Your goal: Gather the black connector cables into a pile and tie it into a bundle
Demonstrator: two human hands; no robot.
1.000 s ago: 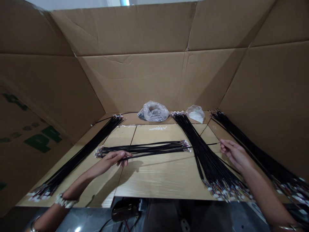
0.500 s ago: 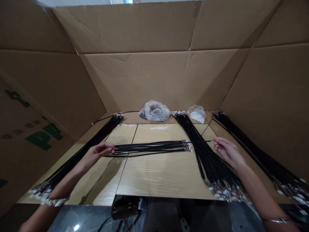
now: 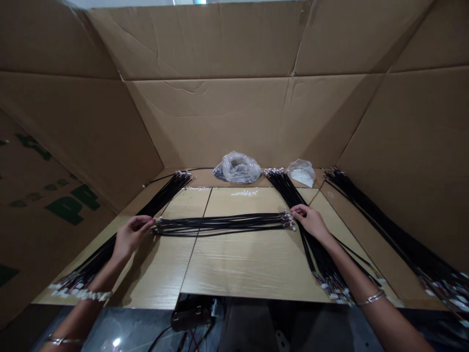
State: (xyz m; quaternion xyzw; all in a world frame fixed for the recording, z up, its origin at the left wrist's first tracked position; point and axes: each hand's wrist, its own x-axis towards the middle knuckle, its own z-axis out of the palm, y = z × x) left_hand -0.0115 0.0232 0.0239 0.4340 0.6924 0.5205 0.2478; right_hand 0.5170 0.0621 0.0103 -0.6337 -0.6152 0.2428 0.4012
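Both hands are at the ends of one bundle of black cables, and their fingers curl in against it. Working from left to right, green printing (image 3: 73, 205) marks the left wall of the cardboard box (image 3: 205, 122). A white beaded band (image 3: 95, 295) and a thin bangle (image 3: 64, 340) circle the left wrist. A long sheaf of black cables (image 3: 164, 193) runs front to back along the left of the wooden worktop (image 3: 249, 259), passing under the left hand (image 3: 131, 236).

That hand's fingers are curled at the left end of the crosswise bundle (image 3: 220, 224), which lies across the middle of the worktop, well forward of the box's back wall. Its right end, with small white connectors (image 3: 287, 221), sits against the fingers of the right hand (image 3: 309, 221). I cannot tell whether either hand grips the bundle or only presses on it.

Behind the bundle are a clear plastic bag (image 3: 238, 167) holding a dark coil and a smaller bag of white bits (image 3: 301, 172). A second sheaf of cables (image 3: 318, 259) lies under the right hand, and a third (image 3: 388, 234) runs along the right edge.

So far, one bundle lies crosswise and three sheaves lie front to back; the bags sit unopened, as far as can be seen.
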